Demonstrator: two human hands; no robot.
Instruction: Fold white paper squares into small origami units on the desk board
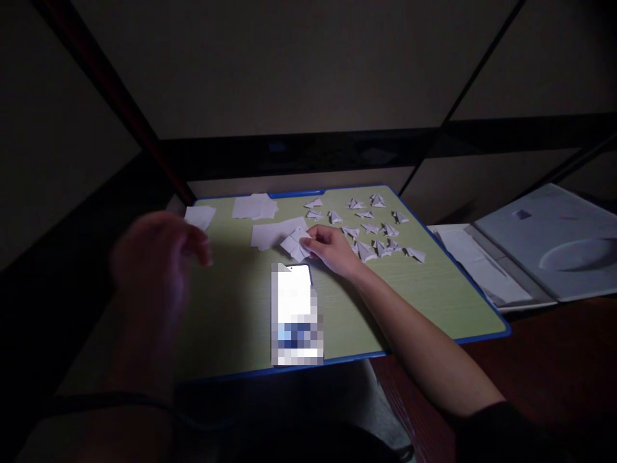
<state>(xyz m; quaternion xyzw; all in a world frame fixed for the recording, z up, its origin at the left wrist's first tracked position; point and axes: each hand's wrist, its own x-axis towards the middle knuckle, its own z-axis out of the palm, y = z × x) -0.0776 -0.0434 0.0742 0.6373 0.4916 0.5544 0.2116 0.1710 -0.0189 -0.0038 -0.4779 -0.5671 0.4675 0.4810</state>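
Between the thumb and fingers of my right hand [331,249] is a small square of folded white paper [292,244], its crease lines showing. It is held just over a larger white sheet [264,235] on the green tabletop. My left hand [157,247] is raised over the table's left side, blurred and dim, its fingers bent and smeared, so I cannot make out whether it holds anything. Just below the folded paper lies a phone [294,308] with a bright screen, partly pixelated. Several small folded paper pieces [365,251] are spread to the right of my right hand.
White sheets [253,207] lie at the table's back, and another paper [200,217] is at its back left. The green table [414,308] has a blue rim. To the right is an open white box [515,283] with a grey lid [554,238]. Panels rise behind.
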